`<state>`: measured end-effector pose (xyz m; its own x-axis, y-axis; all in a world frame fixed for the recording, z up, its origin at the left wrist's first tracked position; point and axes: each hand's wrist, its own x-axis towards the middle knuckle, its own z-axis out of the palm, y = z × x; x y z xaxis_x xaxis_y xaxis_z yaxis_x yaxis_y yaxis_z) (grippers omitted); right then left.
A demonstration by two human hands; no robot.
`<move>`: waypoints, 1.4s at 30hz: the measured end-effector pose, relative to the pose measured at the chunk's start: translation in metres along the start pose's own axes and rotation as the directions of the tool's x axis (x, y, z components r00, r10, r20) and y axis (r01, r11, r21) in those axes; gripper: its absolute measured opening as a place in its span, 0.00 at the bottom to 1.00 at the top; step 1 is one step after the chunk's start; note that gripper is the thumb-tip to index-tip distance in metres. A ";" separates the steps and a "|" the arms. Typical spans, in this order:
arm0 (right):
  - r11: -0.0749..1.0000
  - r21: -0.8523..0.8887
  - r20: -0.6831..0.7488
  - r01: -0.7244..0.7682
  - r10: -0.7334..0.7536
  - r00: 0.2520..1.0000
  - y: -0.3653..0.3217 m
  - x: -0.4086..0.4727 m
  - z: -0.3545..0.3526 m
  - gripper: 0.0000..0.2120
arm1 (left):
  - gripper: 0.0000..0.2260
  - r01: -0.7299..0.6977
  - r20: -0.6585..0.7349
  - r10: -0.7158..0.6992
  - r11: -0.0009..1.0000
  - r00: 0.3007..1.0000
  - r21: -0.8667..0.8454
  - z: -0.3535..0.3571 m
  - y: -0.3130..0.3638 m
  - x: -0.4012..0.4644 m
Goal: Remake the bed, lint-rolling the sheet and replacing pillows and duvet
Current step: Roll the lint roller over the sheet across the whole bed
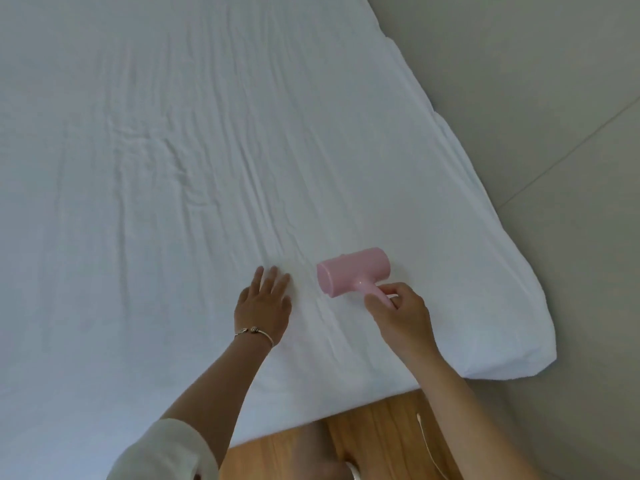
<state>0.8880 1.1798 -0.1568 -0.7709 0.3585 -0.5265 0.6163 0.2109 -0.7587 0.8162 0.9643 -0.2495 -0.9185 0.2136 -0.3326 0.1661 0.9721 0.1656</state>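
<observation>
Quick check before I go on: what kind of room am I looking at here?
Most likely a bedroom. A mattress under a wrinkled white fitted sheet fills the view, the right hand grips a pink lint roller on it, and wood flooring shows at the bed's edge.

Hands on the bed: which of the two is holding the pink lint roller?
The right hand pinches the handle of the pink lint roller. The left hand, with the bracelet, lies flat on the sheet.

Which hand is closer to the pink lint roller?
Right. The right hand pinches the handle of the pink lint roller; the left hand lies flat on the white sheet just to the roller's left, not touching it.
</observation>
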 end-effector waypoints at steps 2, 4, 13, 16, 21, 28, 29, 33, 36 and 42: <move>1.000 0.015 -0.039 0.024 -0.023 0.999 -0.025 0.041 0.001 0.08 | 0.24 -0.024 0.017 0.023 0.999 1.000 0.026 -0.007 -0.003 0.044; 0.998 0.056 -0.066 0.040 -0.036 0.997 -0.054 0.089 0.007 0.08 | 0.24 0.008 0.018 -0.008 1.000 1.000 0.014 -0.016 -0.005 0.093; 0.985 0.046 -0.022 0.163 -0.162 0.986 -0.209 0.342 0.068 0.13 | 0.26 0.113 -0.019 -0.114 0.992 0.993 -0.055 -0.094 -0.037 0.355; 0.964 0.056 -0.074 0.261 -0.257 0.964 -0.265 0.415 0.094 0.11 | 0.27 0.180 -0.050 -0.182 0.982 0.982 -0.056 -0.106 -0.039 0.419; 0.927 -0.095 -0.129 0.364 -0.374 0.918 -0.332 0.503 0.133 0.08 | 0.29 0.238 -0.231 -0.235 0.971 0.944 -0.014 -0.096 -0.034 0.463; 0.935 -0.242 -0.130 0.260 -0.297 0.946 -0.296 0.509 0.153 0.08 | 0.29 0.238 -0.264 -0.228 0.971 0.937 0.006 -0.087 -0.037 0.465; 0.938 -0.239 -0.136 0.250 -0.288 0.948 -0.289 0.500 0.150 0.08 | 0.29 0.237 -0.255 -0.228 0.971 0.939 0.003 -0.088 -0.037 0.465; 0.947 -0.223 -0.156 0.231 -0.269 0.950 -0.254 0.460 0.129 0.09 | 0.27 0.230 -0.218 -0.228 0.973 0.949 -0.015 -0.089 -0.031 0.448; 0.963 -0.181 -0.178 0.201 -0.233 0.956 -0.221 0.419 0.112 0.07 | 0.26 0.212 -0.167 -0.219 0.975 0.961 -0.059 -0.079 -0.017 0.410; 0.997 -0.066 -0.251 0.051 -0.066 0.966 -0.128 0.304 0.076 0.07 | 0.26 0.179 -0.124 -0.191 0.978 0.974 -0.104 -0.042 0.028 0.298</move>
<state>0.5627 1.1928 -0.2492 -0.7449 0.5603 -0.3623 0.5855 0.2884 -0.7577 0.5322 1.0512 -0.3050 -0.9706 0.0099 -0.2405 -0.0394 0.9791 0.1993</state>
